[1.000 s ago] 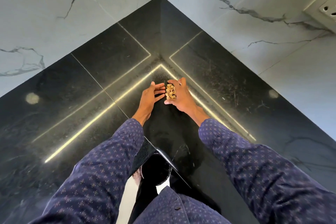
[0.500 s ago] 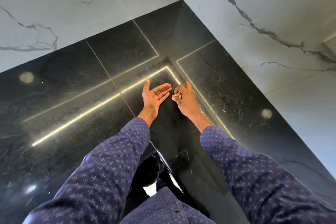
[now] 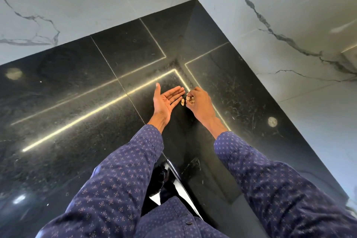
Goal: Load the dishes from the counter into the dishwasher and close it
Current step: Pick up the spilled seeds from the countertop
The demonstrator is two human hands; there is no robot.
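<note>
— What was worn on the arms?

— Long sleeves of dark navy cloth were seen, the left sleeve [image 3: 123, 172] at lower centre of the frame and the right sleeve [image 3: 274, 179] at lower right. A small repeating pinkish floral motif was printed all over.

— And at the bottom edge?

— The shirt front [image 3: 173, 220], in the same print, was shown with a dark button [image 3: 188, 223].
</note>
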